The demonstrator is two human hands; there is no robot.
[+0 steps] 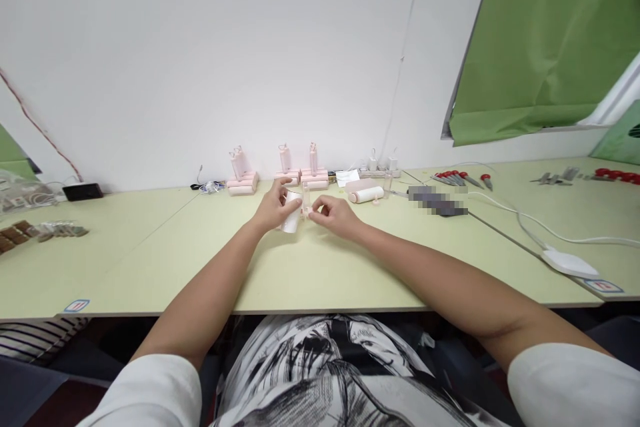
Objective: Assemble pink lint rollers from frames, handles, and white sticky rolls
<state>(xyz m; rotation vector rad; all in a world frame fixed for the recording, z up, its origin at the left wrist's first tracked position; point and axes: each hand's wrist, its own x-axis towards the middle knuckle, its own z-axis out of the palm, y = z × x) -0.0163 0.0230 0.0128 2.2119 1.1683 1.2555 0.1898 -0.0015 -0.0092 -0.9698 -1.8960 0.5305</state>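
My left hand (274,205) is closed around a white cylinder (291,217), held tilted just above the table. Beside it stands a small clear tube (307,193). My right hand (334,213) pinches a small pale piece (309,211) at the lower part of the tube; whether the two are joined I cannot tell. To the right of my hands lies a white cylinder with a pinkish end (367,195), against a pale pink one (357,185). A tiny peach-coloured part (376,201) sits close by.
Pink cylinders (241,190) lie in stacks along the wall, some with looped pieces standing on top. Red-handled tools (469,179), a dark blurred-out object (437,201), a white cable (543,219) and a white flat device (570,263) are rightward. A black box (83,192) is far left.
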